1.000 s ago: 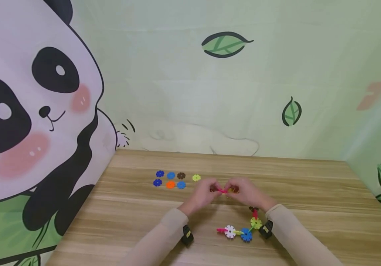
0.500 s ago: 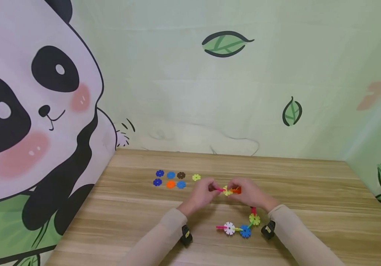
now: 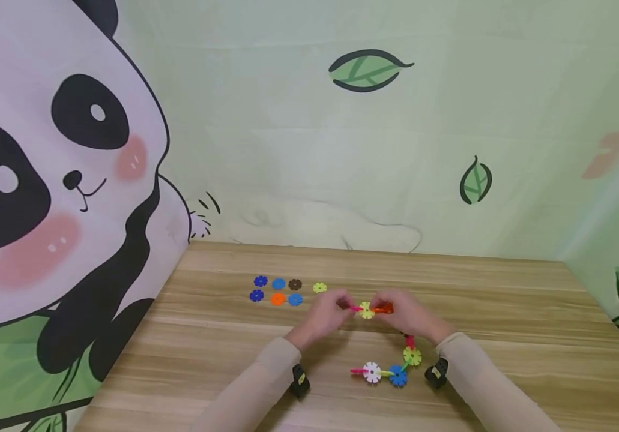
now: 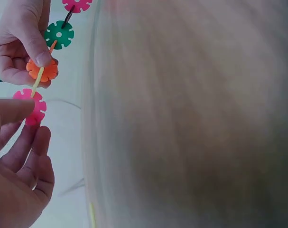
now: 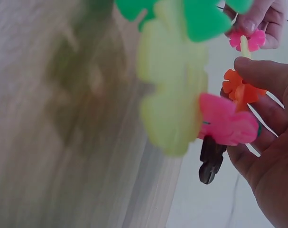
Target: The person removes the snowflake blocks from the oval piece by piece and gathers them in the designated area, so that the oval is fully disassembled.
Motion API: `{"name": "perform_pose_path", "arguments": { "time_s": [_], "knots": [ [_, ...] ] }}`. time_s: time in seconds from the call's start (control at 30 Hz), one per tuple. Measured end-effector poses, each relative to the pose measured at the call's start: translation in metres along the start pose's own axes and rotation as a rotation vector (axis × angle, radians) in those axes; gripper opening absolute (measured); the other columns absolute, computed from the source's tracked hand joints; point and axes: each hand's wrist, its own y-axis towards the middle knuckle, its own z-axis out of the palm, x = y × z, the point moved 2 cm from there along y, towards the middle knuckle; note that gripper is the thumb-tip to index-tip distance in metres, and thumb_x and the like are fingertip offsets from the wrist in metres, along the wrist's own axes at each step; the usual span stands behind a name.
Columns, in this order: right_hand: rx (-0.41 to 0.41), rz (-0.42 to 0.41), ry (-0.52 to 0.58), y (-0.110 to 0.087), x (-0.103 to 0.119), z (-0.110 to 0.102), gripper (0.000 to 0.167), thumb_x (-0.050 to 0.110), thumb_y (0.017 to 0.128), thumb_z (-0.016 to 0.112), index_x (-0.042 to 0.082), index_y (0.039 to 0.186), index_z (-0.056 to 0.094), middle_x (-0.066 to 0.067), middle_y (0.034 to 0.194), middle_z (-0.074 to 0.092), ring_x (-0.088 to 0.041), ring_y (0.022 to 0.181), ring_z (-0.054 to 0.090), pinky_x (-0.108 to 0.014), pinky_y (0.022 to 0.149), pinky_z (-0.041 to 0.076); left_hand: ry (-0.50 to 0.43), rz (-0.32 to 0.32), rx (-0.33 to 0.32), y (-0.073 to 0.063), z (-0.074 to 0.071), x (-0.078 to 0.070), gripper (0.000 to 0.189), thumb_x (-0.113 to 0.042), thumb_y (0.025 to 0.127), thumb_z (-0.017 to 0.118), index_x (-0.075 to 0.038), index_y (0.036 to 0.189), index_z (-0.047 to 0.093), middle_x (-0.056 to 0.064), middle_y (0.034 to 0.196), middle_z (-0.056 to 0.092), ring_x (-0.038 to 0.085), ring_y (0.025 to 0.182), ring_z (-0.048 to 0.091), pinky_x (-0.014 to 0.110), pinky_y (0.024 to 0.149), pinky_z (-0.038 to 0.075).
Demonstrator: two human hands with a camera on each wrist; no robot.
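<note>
My left hand [image 3: 328,313] pinches a pink notched disc [image 4: 37,108] between thumb and fingers. A yellow notched disc [image 3: 365,310] is slotted between that pink disc and an orange disc [image 4: 48,72]. My right hand [image 3: 406,313] pinches the orange disc. From there a chain of interlocked discs runs on, with a green disc [image 4: 59,35] beside the right hand. The chain's tail, including a blue disc [image 3: 398,375] and a white disc [image 3: 372,372], ends in a pink disc seen edge-on in the head view. Part of the chain is hidden behind the right hand and forearm.
Several loose discs lie at the back left of the wooden table [image 3: 206,360], among them a loose orange disc [image 3: 278,299] and a brown disc [image 3: 295,284]. A loose yellow disc [image 3: 319,288] lies close behind the left hand. A printed backdrop [image 3: 287,150] rises behind the table.
Between the hands, the yellow disc has come into view and now shows its face. The right hand has moved slightly right, apart from the left. The chain's tail has shifted slightly.
</note>
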Motion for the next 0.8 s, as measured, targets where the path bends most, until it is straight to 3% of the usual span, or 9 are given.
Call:
{"name": "perform_pose_path", "arguments": {
  "time_s": [0.23, 0.57, 0.8],
  "knots": [
    [-0.012, -0.035, -0.028, 0.000, 0.002, -0.001, 0.016, 0.003, 0.083, 0.070, 0.015, 0.093, 0.067, 0.007, 0.093, 0.066, -0.011, 0.088, 0.060, -0.033, 0.080, 0.051, 0.048, 0.038, 0.041, 0.001, -0.001, -0.006, 0.009, -0.008, 0.085, 0.069, -0.016, 0.090, 0.069, -0.009, 0.087, 0.063, 0.006, 0.083, 0.058, 0.021, 0.074, 0.049],
    [-0.023, -0.044, -0.022, 0.000, 0.001, -0.001, 0.016, 0.001, 0.084, 0.069, 0.015, 0.093, 0.068, 0.007, 0.092, 0.067, -0.010, 0.087, 0.060, -0.032, 0.078, 0.051, 0.162, 0.116, 0.031, 0.003, 0.001, -0.005, 0.012, -0.003, 0.085, 0.068, -0.013, 0.091, 0.066, -0.004, 0.087, 0.065, 0.005, 0.080, 0.058, 0.017, 0.071, 0.048],
    [-0.025, -0.045, -0.027, 0.000, 0.000, 0.000, 0.015, 0.001, 0.085, 0.068, 0.014, 0.092, 0.068, 0.007, 0.091, 0.066, -0.010, 0.085, 0.060, -0.031, 0.076, 0.051, 0.182, 0.152, 0.001, 0.002, 0.000, -0.011, 0.012, 0.000, 0.082, 0.070, -0.009, 0.086, 0.063, 0.000, 0.085, 0.067, 0.006, 0.078, 0.059, 0.016, 0.069, 0.048]
  ]
}}
